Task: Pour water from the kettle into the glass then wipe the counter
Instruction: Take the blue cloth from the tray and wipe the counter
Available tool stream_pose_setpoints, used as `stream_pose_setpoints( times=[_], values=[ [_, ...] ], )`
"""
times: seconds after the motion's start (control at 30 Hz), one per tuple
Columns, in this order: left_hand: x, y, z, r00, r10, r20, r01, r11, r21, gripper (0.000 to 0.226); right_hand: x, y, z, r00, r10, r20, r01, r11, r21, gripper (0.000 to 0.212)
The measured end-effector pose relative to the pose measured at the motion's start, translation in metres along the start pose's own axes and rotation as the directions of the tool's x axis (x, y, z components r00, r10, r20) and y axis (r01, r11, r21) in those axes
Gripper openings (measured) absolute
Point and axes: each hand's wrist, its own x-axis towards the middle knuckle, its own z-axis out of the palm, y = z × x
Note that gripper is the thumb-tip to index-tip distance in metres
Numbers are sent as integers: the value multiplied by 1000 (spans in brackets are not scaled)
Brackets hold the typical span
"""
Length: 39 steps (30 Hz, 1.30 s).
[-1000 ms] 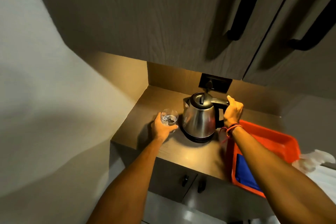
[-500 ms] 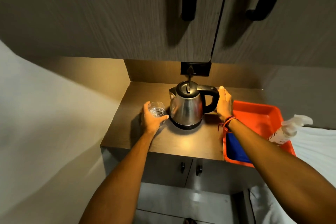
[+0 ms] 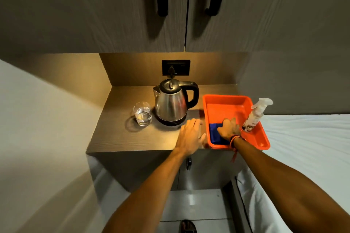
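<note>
I see my right hand (image 3: 228,128) pressed on the blue cloth (image 3: 216,135) in the orange tray (image 3: 227,98), my left hand (image 3: 190,136) flat and empty on the counter (image 3: 117,134), the kettle (image 3: 171,106) upright just beside the water-filled glass (image 3: 142,113).

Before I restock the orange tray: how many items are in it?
2: a blue cloth at its near-left corner under the right hand, and a spray bottle leaning on the tray's right rim.

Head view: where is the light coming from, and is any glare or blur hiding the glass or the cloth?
Head view: warm light falls from under the cabinets onto the counter; glare streaks the kettle; the glass is sharp and casts a ring shadow; the blue cloth reads clearly under the right hand; edges bend from the wide lens.
</note>
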Motion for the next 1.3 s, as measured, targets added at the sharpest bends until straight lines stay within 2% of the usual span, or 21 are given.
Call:
stream_pose_setpoints(
  times=[0.1, 0.23, 0.27, 0.37, 0.43, 0.5, 0.57, 0.6, 0.67, 0.73, 0.77, 0.83, 0.97, 1.03, 1.1, 1.2, 1.3],
  values=[
    [3, 11, 2, 998, -63, 30, 66, 988, -137, 34, -6, -1, -11, 993, -40, -112, 58, 984, 167, 35],
    [3, 16, -2, 972, -217, 95, 236, 915, -328, 44, -22, -21, -34, 922, -231, -310, 310, 921, 237, 40],
    [3, 17, -5, 951, -292, 99, 306, 847, -434, 48, -28, -31, -39, 893, -291, -343, 384, 890, 247, 41],
    [0, 20, -19, 864, -483, 140, 411, 518, -750, 52, -48, -71, -43, 781, -480, -398, 599, 756, 264, 44],
    [-5, 16, -33, 821, -548, 161, 366, 288, -885, 44, -60, -97, -36, 718, -579, -386, 693, 641, 330, 45],
    [-14, 2, -48, 764, -622, 169, 286, 92, -954, 41, -69, -122, -25, 700, -622, -351, 712, 563, 419, 45],
    [-28, -15, -55, 692, -701, 173, 259, 17, -966, 37, -73, -136, -14, 725, -614, -311, 675, 546, 496, 43],
    [-36, -22, -58, 657, -737, 159, 268, 31, -963, 29, -74, -141, -8, 732, -610, -303, 663, 537, 521, 41],
    [-49, -39, -62, 616, -781, 104, 329, 135, -935, 14, -77, -146, 5, 765, -567, -305, 633, 572, 522, 36],
    [-56, -53, -62, 609, -793, 33, 427, 292, -856, 14, -77, -143, 19, 812, -517, -270, 578, 649, 495, 28],
    [-57, -84, -83, 536, -843, -57, 438, 335, -834, 16, -68, -177, 37, 795, -570, -207, 583, 626, 518, 24],
    [-63, -101, -94, 501, -857, -124, 516, 411, -751, 20, -72, -186, 56, 790, -601, -122, 582, 673, 457, 17],
    [-80, -121, -91, 533, -842, -85, 726, 507, -465, 25, -80, -186, 85, 808, -588, -40, 560, 744, 366, 16],
    [-77, -134, -95, 526, -846, -91, 783, 523, -336, 24, -79, -192, 101, 760, -648, 42, 638, 757, 143, 28],
    [-69, -144, -100, 513, -849, -125, 805, 527, -272, 29, -82, -193, 116, 693, -721, 30, 721, 691, -45, 35],
    [-49, -149, -108, 545, -817, -189, 743, 575, -343, 53, -91, -182, 146, 640, -756, 134, 768, 633, -95, 56],
    [-21, -152, -112, 598, -787, -149, 646, 584, -491, 91, -89, -172, 166, 633, -756, 167, 774, 616, -143, 65]
  ],
)
